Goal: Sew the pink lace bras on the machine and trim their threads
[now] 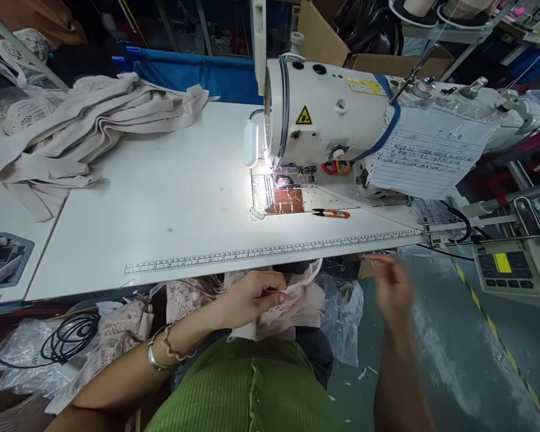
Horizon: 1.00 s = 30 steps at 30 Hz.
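Observation:
My left hand [263, 294] pinches a piece of pale pink lace fabric [297, 306] over my lap, just below the table's front edge. A narrow strip of the fabric sticks up to the right of my fingers. My right hand [392, 282] is raised off to the right, apart from the fabric and smeared by motion; I cannot make out whether it holds anything. A white sewing machine [328, 114] stands beyond the hands, its lamp lighting the needle area. Orange thread snips [332, 213] lie in front of it.
A ruler strip [234, 257] runs along the table's front edge. Folded beige fabric strips [112, 120] are heaped at the left back. A control panel [506, 267] hangs at the right. Plastic bags [344, 318] and lace [121, 330] lie below the table.

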Each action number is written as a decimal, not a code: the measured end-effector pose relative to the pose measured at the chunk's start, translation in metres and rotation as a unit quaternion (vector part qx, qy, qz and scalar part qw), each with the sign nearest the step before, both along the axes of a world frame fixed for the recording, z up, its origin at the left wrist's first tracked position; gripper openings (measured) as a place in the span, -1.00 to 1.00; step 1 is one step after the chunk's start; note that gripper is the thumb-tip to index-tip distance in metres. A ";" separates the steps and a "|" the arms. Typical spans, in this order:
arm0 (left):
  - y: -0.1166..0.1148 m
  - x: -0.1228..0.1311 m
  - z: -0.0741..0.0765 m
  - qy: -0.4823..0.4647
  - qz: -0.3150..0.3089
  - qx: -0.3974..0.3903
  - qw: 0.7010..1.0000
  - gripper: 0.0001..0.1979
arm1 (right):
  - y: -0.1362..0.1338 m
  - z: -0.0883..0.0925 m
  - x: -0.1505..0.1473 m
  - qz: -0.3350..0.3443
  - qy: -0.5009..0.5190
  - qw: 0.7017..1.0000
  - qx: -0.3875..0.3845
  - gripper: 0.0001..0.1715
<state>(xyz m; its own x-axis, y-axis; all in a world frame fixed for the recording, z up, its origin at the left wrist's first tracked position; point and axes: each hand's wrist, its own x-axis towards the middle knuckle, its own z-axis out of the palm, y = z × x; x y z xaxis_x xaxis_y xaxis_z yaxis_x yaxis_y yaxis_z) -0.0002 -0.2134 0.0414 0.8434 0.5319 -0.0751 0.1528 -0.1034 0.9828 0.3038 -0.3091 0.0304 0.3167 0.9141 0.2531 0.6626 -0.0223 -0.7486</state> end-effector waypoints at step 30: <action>-0.008 0.026 -0.007 -0.019 0.152 -0.177 0.972 -0.60 | 0.011 0.003 -0.094 0.195 -0.282 0.934 0.098 -0.28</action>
<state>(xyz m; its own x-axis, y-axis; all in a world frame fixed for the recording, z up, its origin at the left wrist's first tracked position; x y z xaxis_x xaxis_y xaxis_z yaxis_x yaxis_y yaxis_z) 0.0257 -0.2218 0.0345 0.6567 0.7040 -0.2704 0.0858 0.2865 0.9542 0.2101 -0.2983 0.0330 -0.2648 0.8508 0.4539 0.8819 0.4040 -0.2429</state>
